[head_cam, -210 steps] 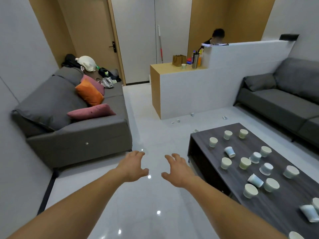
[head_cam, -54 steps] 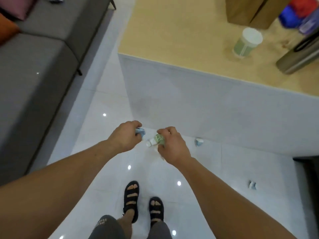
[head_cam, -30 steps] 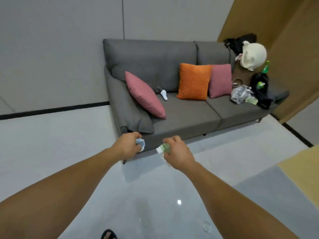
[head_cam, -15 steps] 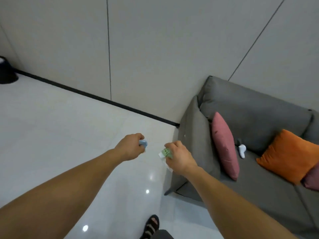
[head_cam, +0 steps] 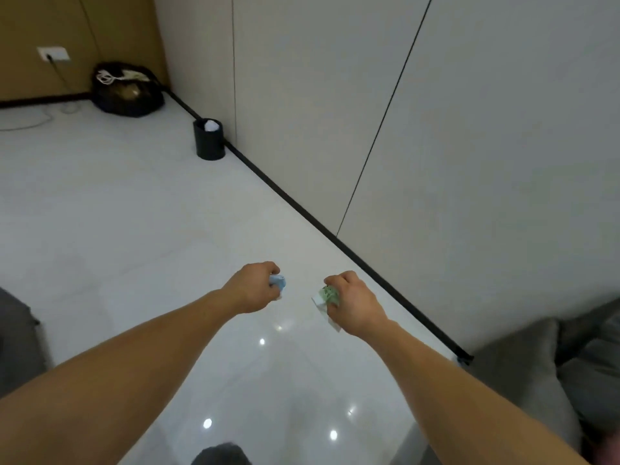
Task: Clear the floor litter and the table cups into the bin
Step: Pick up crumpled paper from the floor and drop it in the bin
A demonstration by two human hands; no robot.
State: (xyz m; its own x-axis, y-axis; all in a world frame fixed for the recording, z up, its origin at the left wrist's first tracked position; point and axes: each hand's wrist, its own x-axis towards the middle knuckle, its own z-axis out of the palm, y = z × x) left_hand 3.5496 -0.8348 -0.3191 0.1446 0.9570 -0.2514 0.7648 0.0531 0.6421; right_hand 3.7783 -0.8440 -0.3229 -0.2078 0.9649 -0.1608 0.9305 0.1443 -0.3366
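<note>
My left hand point(head_cam: 255, 287) is closed around a crumpled blue cup point(head_cam: 278, 282). A crumpled green-and-white cup point(head_cam: 327, 294) sits in the fist of my right hand point(head_cam: 353, 303). Both hands are held out in front of me over the white floor. A small black bin point(head_cam: 208, 142) stands far ahead against the wall's black skirting, with a white crumpled piece showing at its top. The table and the other cups are out of view.
A black bag point(head_cam: 125, 94) lies in the far corner under a wall socket point(head_cam: 53, 54), with a cable point(head_cam: 30, 120) trailing on the floor. A grey sofa point(head_cam: 550, 374) edge is at the lower right. The grey wall point(head_cam: 436, 129) runs along my right.
The view has swung left from the sofa to the wall and the far corner, so the bin is now in sight. Both hands keep hold of their crushed cups.
</note>
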